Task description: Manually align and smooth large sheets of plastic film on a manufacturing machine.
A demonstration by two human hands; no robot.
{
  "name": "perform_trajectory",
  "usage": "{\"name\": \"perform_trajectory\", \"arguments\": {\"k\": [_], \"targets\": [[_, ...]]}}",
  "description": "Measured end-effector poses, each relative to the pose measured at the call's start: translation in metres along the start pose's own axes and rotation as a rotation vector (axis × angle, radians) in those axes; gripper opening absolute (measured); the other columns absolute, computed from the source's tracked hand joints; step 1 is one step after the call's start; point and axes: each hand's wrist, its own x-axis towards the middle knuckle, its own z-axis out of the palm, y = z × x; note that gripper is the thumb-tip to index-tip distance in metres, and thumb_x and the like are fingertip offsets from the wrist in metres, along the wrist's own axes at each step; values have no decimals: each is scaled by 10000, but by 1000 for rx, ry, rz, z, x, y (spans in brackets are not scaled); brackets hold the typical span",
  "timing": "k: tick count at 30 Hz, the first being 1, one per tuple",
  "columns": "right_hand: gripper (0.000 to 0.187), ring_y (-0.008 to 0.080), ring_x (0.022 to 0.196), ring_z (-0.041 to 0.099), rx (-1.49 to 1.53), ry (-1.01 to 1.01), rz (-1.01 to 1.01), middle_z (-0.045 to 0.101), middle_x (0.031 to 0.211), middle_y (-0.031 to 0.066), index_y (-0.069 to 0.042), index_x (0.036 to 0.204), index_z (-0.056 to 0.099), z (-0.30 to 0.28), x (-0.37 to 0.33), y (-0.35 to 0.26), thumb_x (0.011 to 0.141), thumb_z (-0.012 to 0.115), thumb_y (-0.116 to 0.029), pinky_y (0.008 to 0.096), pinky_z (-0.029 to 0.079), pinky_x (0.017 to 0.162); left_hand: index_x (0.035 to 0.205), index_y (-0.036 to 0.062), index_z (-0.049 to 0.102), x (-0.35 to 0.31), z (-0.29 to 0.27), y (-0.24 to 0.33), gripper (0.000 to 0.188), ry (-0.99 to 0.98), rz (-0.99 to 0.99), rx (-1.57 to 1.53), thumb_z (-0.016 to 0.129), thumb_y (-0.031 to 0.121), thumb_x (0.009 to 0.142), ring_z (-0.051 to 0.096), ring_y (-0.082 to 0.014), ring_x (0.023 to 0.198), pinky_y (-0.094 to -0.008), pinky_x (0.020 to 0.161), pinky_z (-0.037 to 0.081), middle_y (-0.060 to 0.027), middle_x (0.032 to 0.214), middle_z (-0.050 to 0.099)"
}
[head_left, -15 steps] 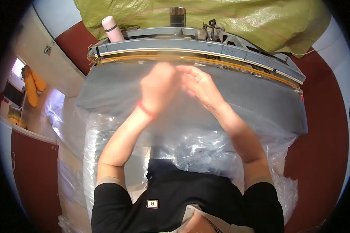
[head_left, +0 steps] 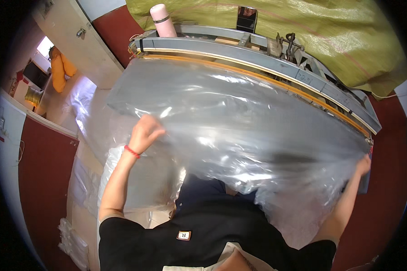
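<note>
A wide clear plastic sheet [head_left: 230,131] lies stretched over the grey work surface, shiny with creases and folds. My left hand [head_left: 146,132], with a red cord at the wrist, is closed on the sheet's near left part. Far to the right, my right hand [head_left: 362,165] grips the sheet near the right end of the surface, and taut creases run toward it. Beyond the sheet runs a long grey metal bar [head_left: 239,56] of a frame, with an orange strip [head_left: 257,77] along its near side. Loose film hangs down in front of my body.
A pink bottle [head_left: 163,21] and a dark phone-like slab [head_left: 247,19] stand behind the bar. A metal clamp [head_left: 290,45] sits on the frame. Yellow-green woven sheeting [head_left: 325,27] covers the back. A door [head_left: 83,38] is at the left, with more film on the floor.
My hands have parted from close together over the grey surface, the left toward me and the right far to the right. The clear sheet is now drawn across the surface. The view has shifted.
</note>
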Motion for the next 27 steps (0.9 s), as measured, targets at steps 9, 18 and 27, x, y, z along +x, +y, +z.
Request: {"name": "perform_trajectory", "arguments": {"k": [9, 18, 27], "targets": [[375, 365, 881, 554, -708, 8, -56, 587, 964, 166, -103, 1044, 515, -59, -129, -108, 882, 334, -389, 463, 431, 689, 1046, 74, 579, 90, 4, -95, 340, 160, -293, 99, 523, 321, 819, 477, -256, 1062, -357, 900, 357, -138, 1117, 534], [329, 353, 786, 595, -629, 93, -162, 608, 811, 192, -69, 948, 520, -38, -136, -140, 854, 433, -373, 458, 464, 672, 1035, -12, 566, 143, 41, -91, 305, 410, -362, -141, 500, 229, 860, 547, -165, 917, -283, 828, 412, -107, 1016, 591], [256, 380, 801, 561, -276, 184, -183, 596, 816, 188, -41, 871, 504, -54, -122, -100, 831, 493, -294, 460, 421, 674, 1149, -6, 477, 136, 187, 368, 346, -1047, 89, -1259, 512, 171, 854, 493, -183, 1049, -301, 904, 373, -115, 1099, 546]]}}
